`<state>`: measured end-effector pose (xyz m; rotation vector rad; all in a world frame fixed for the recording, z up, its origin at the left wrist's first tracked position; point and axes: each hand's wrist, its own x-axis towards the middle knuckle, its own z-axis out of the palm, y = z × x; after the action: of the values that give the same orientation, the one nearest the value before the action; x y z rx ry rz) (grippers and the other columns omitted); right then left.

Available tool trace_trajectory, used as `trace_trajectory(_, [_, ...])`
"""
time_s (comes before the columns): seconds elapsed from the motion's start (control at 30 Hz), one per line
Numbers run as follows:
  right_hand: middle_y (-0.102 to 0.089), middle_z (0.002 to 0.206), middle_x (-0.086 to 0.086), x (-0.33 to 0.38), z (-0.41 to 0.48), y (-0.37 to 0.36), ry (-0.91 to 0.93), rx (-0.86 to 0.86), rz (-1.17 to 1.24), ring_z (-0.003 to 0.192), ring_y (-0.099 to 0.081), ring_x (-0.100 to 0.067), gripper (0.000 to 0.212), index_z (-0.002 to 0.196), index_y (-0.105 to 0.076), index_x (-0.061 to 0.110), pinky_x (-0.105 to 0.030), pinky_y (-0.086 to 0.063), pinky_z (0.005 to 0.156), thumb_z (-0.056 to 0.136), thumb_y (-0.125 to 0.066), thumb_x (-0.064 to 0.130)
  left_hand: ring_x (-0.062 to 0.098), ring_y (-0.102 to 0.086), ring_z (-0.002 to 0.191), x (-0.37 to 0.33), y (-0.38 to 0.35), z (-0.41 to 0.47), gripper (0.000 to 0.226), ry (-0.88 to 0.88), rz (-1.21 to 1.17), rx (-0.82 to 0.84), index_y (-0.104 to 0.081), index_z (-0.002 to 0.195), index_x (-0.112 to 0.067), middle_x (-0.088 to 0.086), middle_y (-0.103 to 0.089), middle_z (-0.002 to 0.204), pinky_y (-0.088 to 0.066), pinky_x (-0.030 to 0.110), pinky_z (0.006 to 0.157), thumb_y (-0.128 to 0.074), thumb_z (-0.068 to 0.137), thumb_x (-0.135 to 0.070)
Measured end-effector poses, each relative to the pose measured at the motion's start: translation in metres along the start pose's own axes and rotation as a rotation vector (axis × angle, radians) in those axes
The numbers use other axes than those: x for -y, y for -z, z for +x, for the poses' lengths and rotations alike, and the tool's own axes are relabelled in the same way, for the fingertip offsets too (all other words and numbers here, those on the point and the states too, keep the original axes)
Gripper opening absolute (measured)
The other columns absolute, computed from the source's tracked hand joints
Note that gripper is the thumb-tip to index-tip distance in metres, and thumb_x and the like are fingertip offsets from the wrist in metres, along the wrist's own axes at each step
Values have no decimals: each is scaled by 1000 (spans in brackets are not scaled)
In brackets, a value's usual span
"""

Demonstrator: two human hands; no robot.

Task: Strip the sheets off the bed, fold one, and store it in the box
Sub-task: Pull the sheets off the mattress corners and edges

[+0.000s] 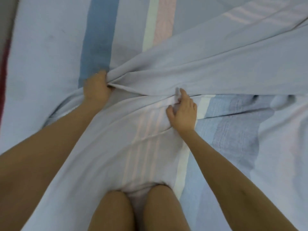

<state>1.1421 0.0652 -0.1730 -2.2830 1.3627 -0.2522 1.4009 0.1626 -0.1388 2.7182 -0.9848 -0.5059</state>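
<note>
Head view, looking down on the bed [41, 55]. The bed's covering is pale blue w/ a darker blue band [98, 39] and a white and a pink stripe running toward the far edge.

The loose sheet [183, 67], grey-blue w/ thin pink stripes, lies on top of the bed. It's gathered into a long creased fold that runs diagonally from the far right corner to the middle, then spreads toward the near edge, over the person's lap.

The left grip [98, 87] is closed tight on the bunched end of that fold, near the middle of the bed and just beside the blue band. Its fingers are wrapped into the cloth and creases fan out from them.

The right grip [182, 112] is right of it and a bit nearer, well apart from the left. It's partly closed: index finger straight along the fold's edge, other fingers curled into a small ridge of sheet, thumb spread on the other side of the ridge. The palm rests on the pink-striped part.

Two bare knees [116, 210] at the near edge, w/ the sheet tucked btwn and over them. A dark red strip [4, 72] shows past the bed's left edge, too blurred to identify.
</note>
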Motion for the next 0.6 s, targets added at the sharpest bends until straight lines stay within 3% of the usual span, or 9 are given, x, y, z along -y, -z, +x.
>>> trace_trajectory(0.07, [-60, 106, -12, 16, 21, 20, -66, 118, 10, 87, -58, -34, 82, 150, -17, 23, -34, -39, 69, 82, -62, 20, 40, -58, 98, 4, 7, -3, 27, -74, -46, -56, -63, 112, -6, 24, -63, 105, -41, 43, 79, -55, 86, -11])
trace_trajectory(0.13, [-57, 108, -15, 30, 40, 33, -26, 188, -266, 84, -59, -35, 92, 151, 2, 29, -35, -36, 63, 85, -62, 22, 40, -55, 97, 8, 17, -5, 25, -156, -15, -117, -61, 109, -6, 24, -58, 106, -40, 44, 74, -51, 86, -6])
trace_trajectory(0.2, [-57, 104, -17, 39, 66, 39, -59, 235, -402, 83, -60, -34, 97, 150, 8, 32, -34, -37, 63, 86, -64, 25, 39, -54, 95, 9, 23, -5, 26, -230, 6, -140, -56, 109, -5, 23, -54, 107, -39, 43, 70, -47, 85, -2])
trace_trajectory(0.3, [-61, 113, -15, 50, 107, 38, -104, 308, -531, 103, -59, -35, 68, 148, -16, 22, -36, -42, 78, 90, -52, 20, 42, -56, 90, 21, 29, 3, 31, -232, -1, -123, -49, 119, -3, 27, -57, 102, -36, 40, 66, -41, 89, -1])
trace_trajectory(0.4, [-56, 125, -16, 62, 143, 42, -152, 307, -567, 117, -52, -35, 36, 128, -42, 9, -37, -42, 91, 94, -44, 19, 43, -57, 90, 33, 29, 18, 39, -229, 43, -91, -43, 129, -4, 29, -57, 102, -38, 42, 68, -38, 91, -2])
trace_trajectory(0.5, [-57, 121, -21, 78, 166, 38, -47, 226, -421, 113, -53, -38, 32, 126, -43, 5, -42, -40, 88, 96, -35, 14, 41, -57, 86, 47, 30, 32, 37, -238, 55, -31, -43, 128, -5, 29, -58, 99, -38, 42, 68, -41, 91, -3])
trace_trajectory(0.57, [-58, 117, -23, 92, 177, 32, -15, 164, -290, 111, -54, -39, 30, 123, -42, 4, -43, -39, 85, 96, -33, 15, 33, -57, 78, 56, 31, 42, 34, -255, 13, 23, -46, 118, -4, 23, -58, 90, -38, 39, 64, -57, 91, -21])
trace_trajectory(0.6, [-58, 117, -23, 100, 183, 27, -34, 136, -208, 111, -53, -38, 27, 118, -43, 5, -43, -39, 86, 96, -33, 16, 28, -55, 75, 60, 32, 47, 44, -260, -2, 62, -46, 113, -4, 18, -57, 86, -36, 36, 62, -64, 86, -34])
